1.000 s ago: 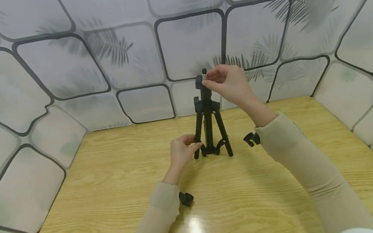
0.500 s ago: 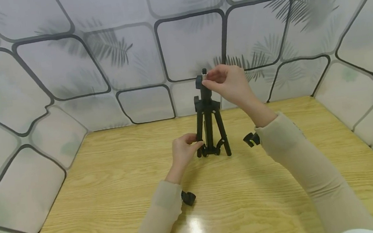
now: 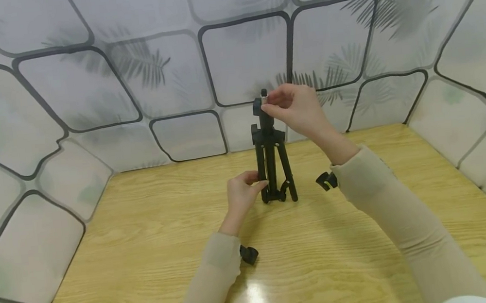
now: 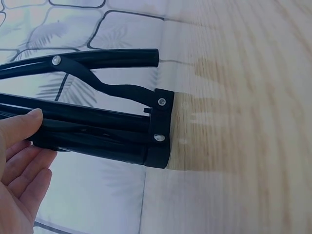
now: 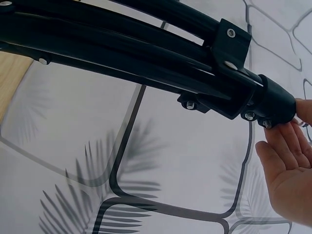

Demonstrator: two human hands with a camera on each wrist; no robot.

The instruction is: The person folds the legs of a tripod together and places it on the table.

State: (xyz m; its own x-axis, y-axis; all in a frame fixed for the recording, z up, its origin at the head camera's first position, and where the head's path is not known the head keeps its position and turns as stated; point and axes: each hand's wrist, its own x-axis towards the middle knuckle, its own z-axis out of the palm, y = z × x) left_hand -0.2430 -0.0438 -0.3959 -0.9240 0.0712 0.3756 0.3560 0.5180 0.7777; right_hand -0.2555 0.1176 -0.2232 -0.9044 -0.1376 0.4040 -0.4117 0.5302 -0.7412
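Observation:
A small black tripod (image 3: 271, 161) stands upright near the back of the table. My left hand (image 3: 243, 190) pinches its left leg (image 3: 262, 169) low down, between thumb and fingers. That leg lies close along the centre column. The right leg (image 3: 288, 171) slants outward; in the left wrist view a curved brace (image 4: 107, 90) joins a spread leg (image 4: 122, 58) to the bottom bracket (image 4: 162, 129). Up top, my right hand (image 3: 302, 109) grips the tripod's head with thumb and fingertips, just below a short post (image 3: 264, 93). The right wrist view shows these fingers (image 5: 280, 151) at the column's end.
The wood-grain table (image 3: 148, 258) extends around the tripod on all sides. Behind it rises a pale patterned cloth wall (image 3: 173, 65), close to the tripod. Black wrist-camera mounts (image 3: 249, 254) stick out beside both sleeves.
My left hand has moved slightly right, swinging the left leg inward to the column. The right leg's foot has shifted a little left. My right hand has stayed at the head.

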